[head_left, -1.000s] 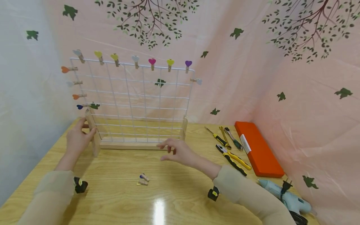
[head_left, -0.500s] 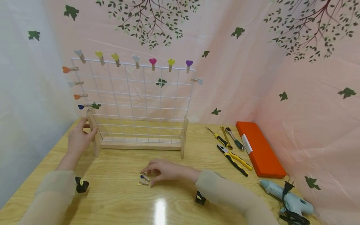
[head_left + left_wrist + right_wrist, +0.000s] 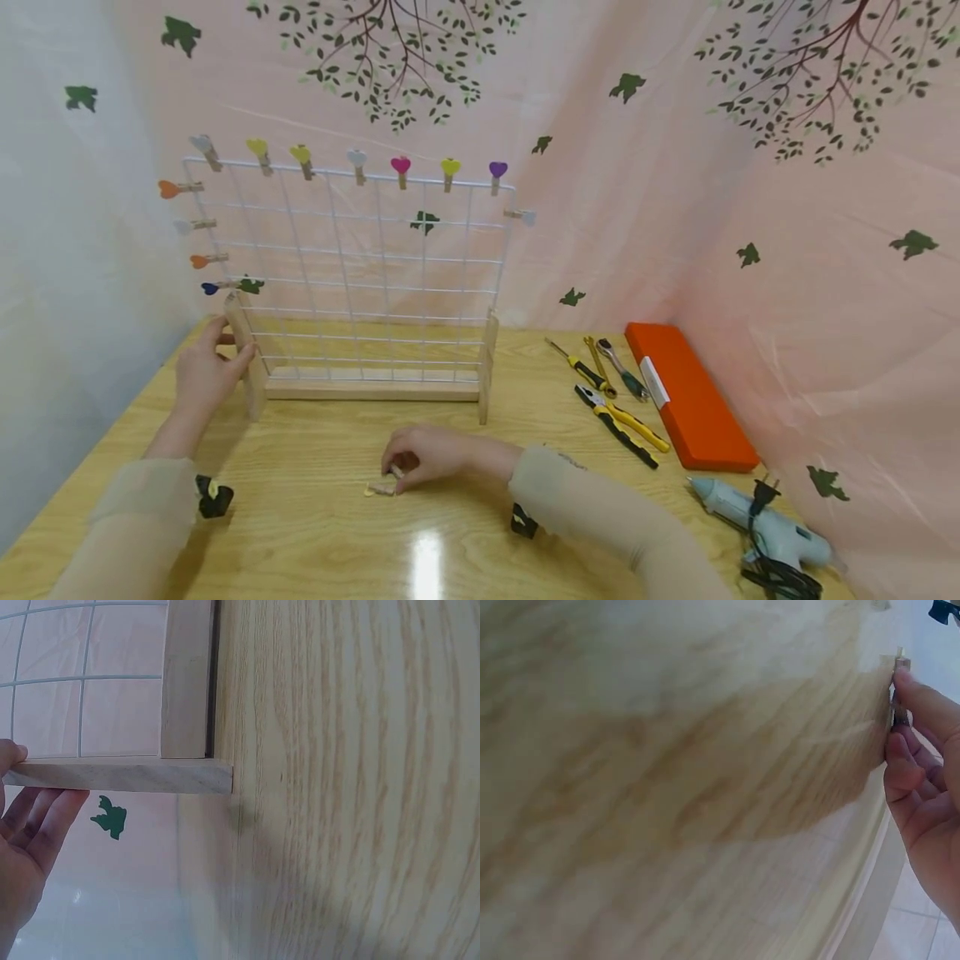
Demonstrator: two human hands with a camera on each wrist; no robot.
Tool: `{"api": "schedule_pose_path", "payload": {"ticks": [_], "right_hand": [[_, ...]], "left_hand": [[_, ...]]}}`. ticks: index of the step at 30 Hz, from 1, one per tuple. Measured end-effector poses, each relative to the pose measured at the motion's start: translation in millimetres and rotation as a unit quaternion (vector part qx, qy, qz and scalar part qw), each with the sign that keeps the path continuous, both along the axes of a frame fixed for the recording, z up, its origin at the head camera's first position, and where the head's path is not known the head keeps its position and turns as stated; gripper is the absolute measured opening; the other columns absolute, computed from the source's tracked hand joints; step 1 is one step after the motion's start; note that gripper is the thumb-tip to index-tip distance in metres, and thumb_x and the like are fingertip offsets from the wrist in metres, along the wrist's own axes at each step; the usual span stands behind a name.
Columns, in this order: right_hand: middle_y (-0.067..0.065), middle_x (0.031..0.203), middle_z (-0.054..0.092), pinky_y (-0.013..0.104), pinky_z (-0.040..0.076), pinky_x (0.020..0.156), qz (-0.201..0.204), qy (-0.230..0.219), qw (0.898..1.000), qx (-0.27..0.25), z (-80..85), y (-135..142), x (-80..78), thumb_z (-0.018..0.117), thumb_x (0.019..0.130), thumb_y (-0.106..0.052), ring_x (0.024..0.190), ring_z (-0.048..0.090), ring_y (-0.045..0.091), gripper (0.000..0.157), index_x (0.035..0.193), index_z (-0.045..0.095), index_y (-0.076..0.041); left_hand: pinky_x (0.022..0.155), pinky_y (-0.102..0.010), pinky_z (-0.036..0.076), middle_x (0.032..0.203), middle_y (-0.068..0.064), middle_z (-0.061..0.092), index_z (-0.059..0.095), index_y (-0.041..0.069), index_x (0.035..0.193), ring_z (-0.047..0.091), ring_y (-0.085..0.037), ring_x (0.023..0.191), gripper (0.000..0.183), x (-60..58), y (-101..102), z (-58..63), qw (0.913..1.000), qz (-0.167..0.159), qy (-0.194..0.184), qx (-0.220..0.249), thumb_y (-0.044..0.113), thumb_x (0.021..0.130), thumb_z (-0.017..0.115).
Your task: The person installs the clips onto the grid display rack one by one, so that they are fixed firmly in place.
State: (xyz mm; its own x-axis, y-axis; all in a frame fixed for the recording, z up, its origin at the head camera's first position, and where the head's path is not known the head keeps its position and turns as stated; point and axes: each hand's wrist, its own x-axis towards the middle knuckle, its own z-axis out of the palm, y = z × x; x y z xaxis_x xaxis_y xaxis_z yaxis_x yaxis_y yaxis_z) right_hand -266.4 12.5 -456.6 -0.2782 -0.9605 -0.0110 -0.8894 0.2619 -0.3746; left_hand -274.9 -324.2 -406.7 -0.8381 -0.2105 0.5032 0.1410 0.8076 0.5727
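Observation:
My left hand (image 3: pixel 206 367) grips the wooden left upright (image 3: pixel 112 776) of a stand, thumb on one side and fingers on the other. A white wire grid (image 3: pixel 375 250) rises from this stand, with small heart-topped clothespins clipped along its top and sides. Low over the table, my right hand (image 3: pixel 431 454) pinches a small wooden clothespin (image 3: pixel 395 472) between thumb and fingers; its heart is hidden by the fingers in the head view. Right by the thumb tip, a second clothespin (image 3: pixel 381 490) with a yellow heart lies on the wood-grain table (image 3: pixel 315 533).
On the right lie yellow-and-black pliers (image 3: pixel 618 425), a screwdriver (image 3: pixel 577 367), a wrench (image 3: pixel 600 367) and a ratchet (image 3: pixel 622 371). Beside them is a flat orange box (image 3: pixel 690 396). Nearer the front right edge rests a light-blue glue gun (image 3: pixel 772 529) with its cord bundled.
My right hand has come down from near the stand's base to the two loose clothespins, and its fingers have closed on one. The left hand keeps its place on the upright.

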Motion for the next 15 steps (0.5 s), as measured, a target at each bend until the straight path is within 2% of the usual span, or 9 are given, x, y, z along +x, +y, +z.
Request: {"api": "schedule_pose_path", "payload": {"ticks": [4,8,11,15], "right_hand": [[-0.007,0.09,0.054,0.005,0.038,0.063,-0.008,-0.008,1.0,-0.003,1.7,3,-0.8,0.066,0.08,-0.022,0.075,0.048,-0.001,0.026,0.104,0.059,-0.015],[-0.006,0.088,0.055,0.006,0.039,0.065,-0.023,-0.019,0.999,-0.028,1.4,7,0.1,0.067,0.079,-0.015,0.075,0.048,-0.002,0.024,0.101,0.058,-0.013],[-0.008,0.085,0.056,0.008,0.04,0.06,-0.065,-0.045,0.995,-0.057,1.0,11,2.8,0.066,0.079,-0.014,0.067,0.048,-0.003,0.016,0.092,0.058,-0.015],[-0.008,0.079,0.058,0.011,0.043,0.057,-0.123,-0.077,0.984,-0.105,8.1,18,8.0,0.065,0.08,-0.013,0.063,0.049,-0.004,0.007,0.082,0.058,-0.014]], "left_hand": [[0.041,-0.021,0.04,0.1,-0.031,0.057,0.043,0.0,0.123,0.059,-0.037,0.061,0.045,0.8,-1,0.0,1.0,-0.001,0.004,-0.004,0.02,0.086,0.058],[0.04,-0.021,0.04,0.101,-0.031,0.056,0.042,0.0,0.123,0.059,-0.037,0.061,0.045,1.1,-1,0.0,1.0,-0.001,-0.001,-0.004,0.02,0.086,0.057],[0.04,-0.021,0.04,0.101,-0.031,0.056,0.041,0.0,0.124,0.059,-0.036,0.061,0.045,1.4,-1,0.6,1.0,-0.001,-0.006,-0.004,0.021,0.086,0.057],[0.041,-0.022,0.04,0.101,-0.031,0.056,0.041,0.0,0.123,0.058,-0.036,0.062,0.045,1.3,0,1.5,0.9999,0.001,-0.008,-0.007,0.021,0.086,0.057]]}}
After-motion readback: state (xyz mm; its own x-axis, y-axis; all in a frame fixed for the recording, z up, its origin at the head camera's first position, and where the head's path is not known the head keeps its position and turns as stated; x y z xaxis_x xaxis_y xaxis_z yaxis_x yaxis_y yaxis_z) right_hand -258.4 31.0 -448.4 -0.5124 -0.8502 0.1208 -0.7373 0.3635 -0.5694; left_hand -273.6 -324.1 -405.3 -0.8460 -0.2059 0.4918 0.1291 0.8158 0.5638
